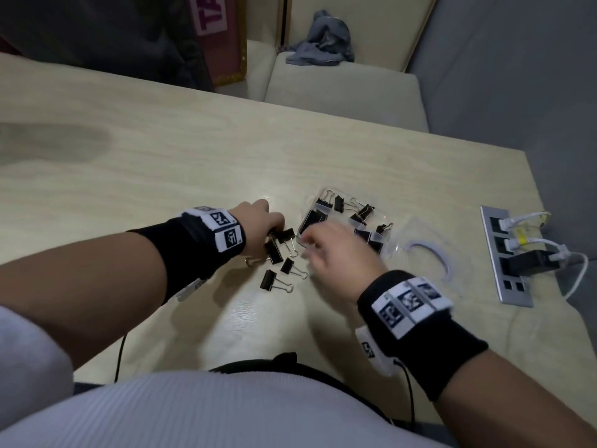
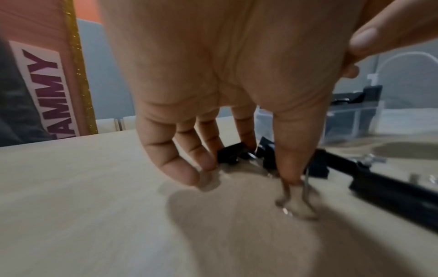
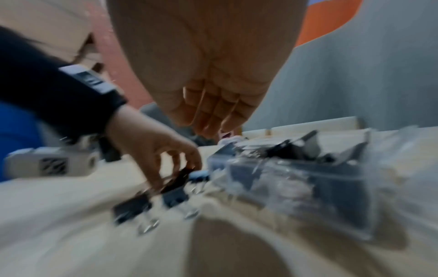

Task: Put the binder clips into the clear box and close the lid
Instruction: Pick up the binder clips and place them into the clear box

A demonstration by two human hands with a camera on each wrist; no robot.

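head view, table: the pale wood-grain table (image 1: 161, 163) is carrying a clear plastic box (image 1: 347, 218) lying open, with its clear lid (image 1: 429, 253) lying flat beside it.
head view, clips: several black binder clips (image 1: 339, 203) are sitting in the box; loose black clips (image 1: 269, 279) are lying just left of it.
head view, other: a grey socket strip (image 1: 507, 257) is sitting at the right edge.
left wrist view, left hand: the left hand (image 2: 213, 84) is reaching down, its fingertips (image 2: 290, 168) curling onto a black clip (image 2: 233, 154).
right wrist view, right hand: the right hand (image 3: 208, 78) is hovering above the box, fingers loosely bent, holding nothing; the picture is blurring.
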